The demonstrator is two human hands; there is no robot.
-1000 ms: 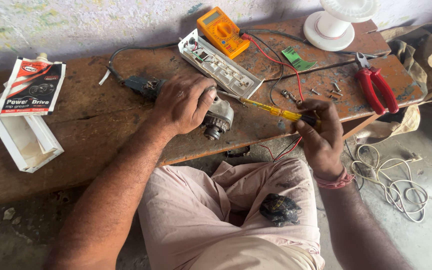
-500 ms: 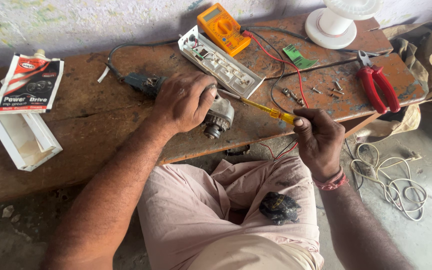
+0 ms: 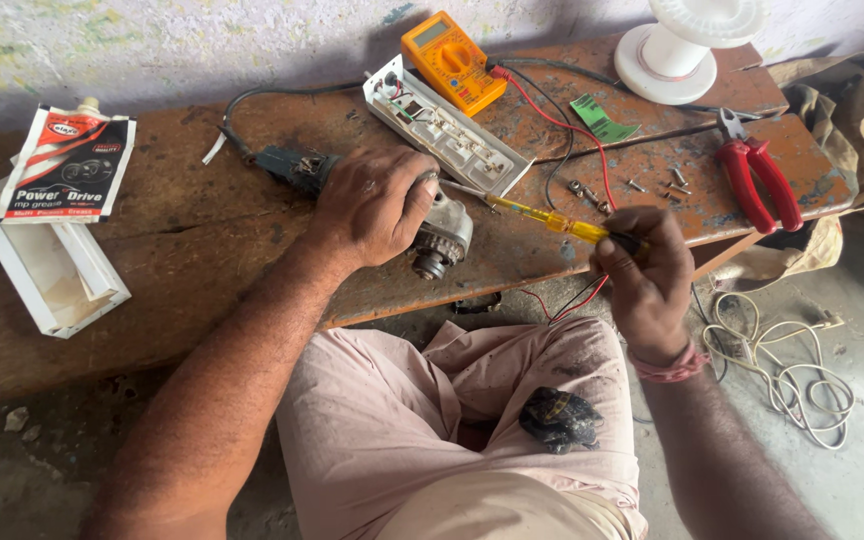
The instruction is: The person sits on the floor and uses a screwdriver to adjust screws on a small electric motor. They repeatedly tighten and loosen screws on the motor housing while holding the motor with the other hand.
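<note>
My left hand (image 3: pixel 372 205) grips a grey metal power tool head (image 3: pixel 442 238) that lies on the worn wooden bench (image 3: pixel 182 250); its dark green body (image 3: pixel 287 168) sticks out behind the hand. My right hand (image 3: pixel 645 270) holds a yellow-handled screwdriver (image 3: pixel 552 220), whose thin shaft points left to the tool just under my left fingers. A small black part (image 3: pixel 560 418) rests on my lap.
On the bench: a white switch strip (image 3: pixel 447 130), an orange multimeter (image 3: pixel 452 60) with red and black leads, red pliers (image 3: pixel 760 180), loose screws (image 3: pixel 592 192), a white spool (image 3: pixel 687 45), a grease pouch (image 3: pixel 70 165), a white tray (image 3: pixel 47 270). White cable (image 3: pixel 782 370) coils on the floor.
My right hand has shifted slightly with the screwdriver, its tip staying at the tool. My left hand keeps its grip; the view has moved a little.
</note>
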